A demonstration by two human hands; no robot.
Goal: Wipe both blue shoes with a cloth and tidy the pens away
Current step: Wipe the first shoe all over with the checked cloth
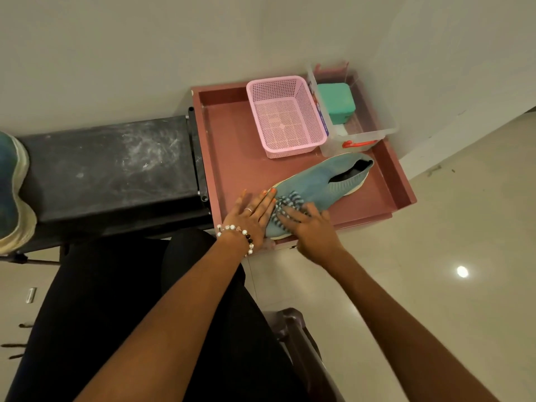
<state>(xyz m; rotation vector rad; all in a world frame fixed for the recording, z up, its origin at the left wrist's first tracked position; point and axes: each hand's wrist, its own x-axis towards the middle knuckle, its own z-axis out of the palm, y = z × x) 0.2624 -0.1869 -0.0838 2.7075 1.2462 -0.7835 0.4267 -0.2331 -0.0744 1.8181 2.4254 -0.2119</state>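
One blue knit shoe (pixel 322 184) lies on its side in the red tray (pixel 232 146), toe toward the near edge, dark collar opening toward the far right corner, pale sole edge showing along its lower side; striped laces (pixel 287 206) are bunched at its forefoot; a second blue shoe (pixel 11 187) with a worn cream sole rests on the dark bench (pixel 110 166), cut off at the left edge.

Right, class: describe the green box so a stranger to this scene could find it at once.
Start at the pink tray against the wall, where a blue shoe lies. At its far right corner stands a clear plastic tub beside a pink mesh basket. The green box sits inside that tub: the only solid mint-green, round-cornered thing there.
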